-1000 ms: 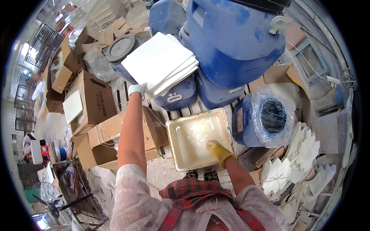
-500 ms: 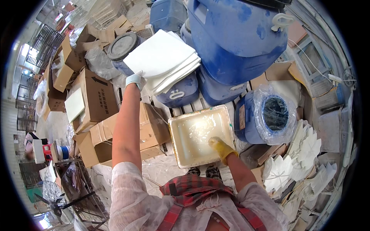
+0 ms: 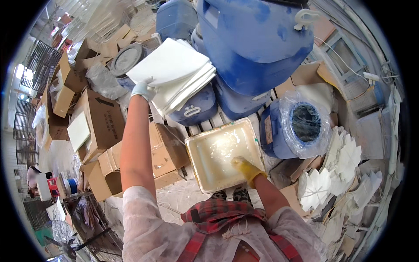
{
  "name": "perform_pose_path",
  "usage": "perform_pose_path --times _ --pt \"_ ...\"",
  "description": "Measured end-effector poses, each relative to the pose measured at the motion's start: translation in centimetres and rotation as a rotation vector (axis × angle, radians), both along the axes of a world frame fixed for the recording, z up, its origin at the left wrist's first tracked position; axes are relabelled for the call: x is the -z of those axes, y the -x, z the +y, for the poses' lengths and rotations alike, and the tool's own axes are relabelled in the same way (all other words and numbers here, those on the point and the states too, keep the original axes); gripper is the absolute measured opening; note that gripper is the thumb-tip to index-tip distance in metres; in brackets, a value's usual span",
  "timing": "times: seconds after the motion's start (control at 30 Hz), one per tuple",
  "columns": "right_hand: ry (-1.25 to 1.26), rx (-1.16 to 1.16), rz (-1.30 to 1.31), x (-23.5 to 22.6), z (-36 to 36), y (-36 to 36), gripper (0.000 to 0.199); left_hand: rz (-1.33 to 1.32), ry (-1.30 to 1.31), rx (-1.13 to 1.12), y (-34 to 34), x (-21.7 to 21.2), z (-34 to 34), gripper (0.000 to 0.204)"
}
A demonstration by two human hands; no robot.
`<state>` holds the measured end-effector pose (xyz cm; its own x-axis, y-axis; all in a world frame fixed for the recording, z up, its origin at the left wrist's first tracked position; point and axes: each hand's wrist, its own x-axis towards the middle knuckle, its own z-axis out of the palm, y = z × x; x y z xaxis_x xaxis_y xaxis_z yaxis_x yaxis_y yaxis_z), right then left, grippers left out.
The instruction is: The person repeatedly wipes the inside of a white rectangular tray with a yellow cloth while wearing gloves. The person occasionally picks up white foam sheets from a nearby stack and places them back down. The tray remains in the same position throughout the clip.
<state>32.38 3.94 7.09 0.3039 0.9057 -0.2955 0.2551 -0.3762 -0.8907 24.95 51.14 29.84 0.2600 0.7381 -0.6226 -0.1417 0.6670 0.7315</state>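
Note:
My left hand (image 3: 143, 91), in a pale glove, is at the near left corner of a stack of white sheets (image 3: 172, 65). Its fingers pinch the edge of the top sheet; the fingertips are partly hidden. The stack lies spread in uneven layers on a blue plastic drum (image 3: 201, 106). Over the right side of a shallow rectangular tray (image 3: 192, 150) is my right hand (image 3: 248, 170), wearing a yellow glove. Its fingers are curled together, and whatever they may hold is hidden. Milky cream liquid (image 3: 218, 157) covers the tray's bottom and reflects light.
A large blue drum (image 3: 257, 52) towers behind the tray. To the right stands an open blue barrel (image 3: 277, 131) lined with clear plastic, beside stacked white flower-shaped pieces (image 3: 315, 188). Cardboard boxes (image 3: 102, 120) and a grey-lidded drum (image 3: 127, 60) crowd the left.
The view has shifted slightly, so most things sit a little further left. My left hand stays at the stack's corner and my right hand stays over the tray.

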Motion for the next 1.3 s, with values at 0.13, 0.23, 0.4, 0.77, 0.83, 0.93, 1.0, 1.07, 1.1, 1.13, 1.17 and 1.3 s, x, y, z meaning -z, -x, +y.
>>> perform_pose_path --times 0.13,0.23,0.4,0.77,0.83,0.93,1.0,1.07,1.1,1.13,1.17,1.3 --pt "0.098 0.011 0.071 -2.1 -0.1 0.3 0.022 -0.208 -0.069 0.015 -1.1 -3.5 1.3 0.028" --pt "0.079 -0.033 0.014 0.1 -0.5 0.4 0.02 -0.186 -0.132 0.052 -0.6 -2.7 4.7 0.027" --pt "-0.031 -0.131 -0.24 2.9 -0.1 -0.2 0.015 -0.031 -0.195 0.118 0.4 -1.2 2.7 0.03" --pt "-0.178 -0.29 -0.584 -0.1 2.5 -1.1 0.011 0.041 -0.193 0.228 2.4 -0.2 1.6 0.034" --pt "-0.237 -0.336 -0.62 -1.8 2.1 -1.3 0.011 0.006 -0.184 0.175 1.3 -1.6 2.6 0.032" --pt "0.032 -0.329 -0.541 -0.4 1.5 -0.5 0.012 -0.214 -0.129 0.302 0.3 -4.0 5.8 0.029" --pt "0.157 -0.186 -0.392 0.3 1.2 0.3 0.014 0.128 -0.21 0.344 -0.3 -4.9 5.6 0.032" --pt "0.125 -0.147 -0.351 0.9 1.2 0.5 0.014 0.342 -0.4 0.393 0.2 -4.5 5.7 0.037" --pt "0.047 -0.215 -0.399 0.5 1.3 0.9 0.014 0.346 -0.392 0.37 1.1 -3.7 6.1 0.038" --pt "-0.028 -0.277 -0.452 0.3 1.2 1.0 0.014 0.343 -0.383 0.352 1.4 -3.1 6.2 0.038" --pt "-0.052 -0.304 -0.512 0.3 1.2 1.2 0.014 0.326 -0.348 0.348 2.0 -2.9 6.5 0.039" --pt "-0.097 -0.421 -0.727 1.7 0.6 0.4 0.014 0.168 -0.356 0.354 2.1 -3.4 4.3 0.042"
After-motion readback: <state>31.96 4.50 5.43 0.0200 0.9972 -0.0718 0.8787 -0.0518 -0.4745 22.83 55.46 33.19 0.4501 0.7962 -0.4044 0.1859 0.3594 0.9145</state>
